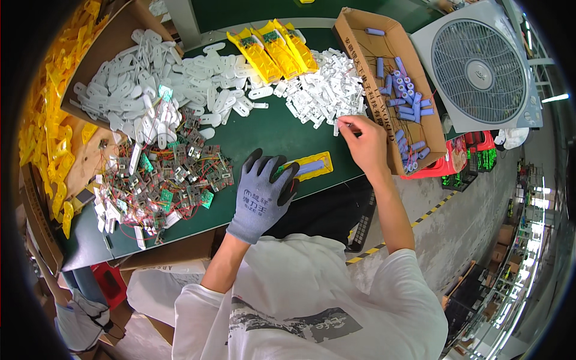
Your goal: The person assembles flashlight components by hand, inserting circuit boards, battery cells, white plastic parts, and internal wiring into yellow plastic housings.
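Note:
On the green table, a yellow plastic casing [324, 163] lies with a purple cylindrical battery cell [311, 167] inside it. My left hand [262, 192], in a grey-blue glove with dark fingertips, holds the casing's left end between thumb and forefinger, covering that end. Bare and farther right, my right hand [365, 141] pinches a small white plastic piece [336, 128] at the near edge of a heap of similar white parts [324, 87]. Several filled yellow casings [273, 51] lie side by side behind that heap.
Right of my right hand, a cardboard box [384, 114] holds purple cells, with a grey fan [480, 72] beyond. White oval covers [129, 84] spill from a box at left. Wired circuit boards [174, 174] are piled nearer, beside yellow casings [45, 132]. Another person's sleeve [81, 321] shows lower left.

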Motion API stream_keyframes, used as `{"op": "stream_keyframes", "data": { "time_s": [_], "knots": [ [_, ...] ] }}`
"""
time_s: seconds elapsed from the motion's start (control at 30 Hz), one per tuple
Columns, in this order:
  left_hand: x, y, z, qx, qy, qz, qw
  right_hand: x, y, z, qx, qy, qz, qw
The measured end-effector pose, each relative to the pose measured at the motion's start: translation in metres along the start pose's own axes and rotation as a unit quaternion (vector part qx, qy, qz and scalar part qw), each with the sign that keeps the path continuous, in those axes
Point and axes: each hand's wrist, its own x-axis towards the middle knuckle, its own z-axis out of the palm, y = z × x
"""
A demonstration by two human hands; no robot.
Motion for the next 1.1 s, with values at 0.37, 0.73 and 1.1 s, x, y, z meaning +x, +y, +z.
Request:
{"op": "stream_keyframes", "data": {
  "time_s": [0.37, 0.73, 1.1],
  "knots": [
    [-0.004, 0.005, 0.002, -0.010, -0.005, -0.063, 0.998, -0.007, -0.001, 0.004, -0.060, 0.056, -0.147, 0.986],
    [0.000, -0.004, 0.004, -0.027, 0.005, -0.047, 0.999, -0.061, 0.003, -0.008, 0.096, -0.062, -0.189, 0.975],
    [-0.005, -0.006, 0.004, -0.013, -0.005, -0.029, 0.999, -0.041, -0.016, -0.019, -0.116, -0.123, -0.320, 0.932]
  ]
}}
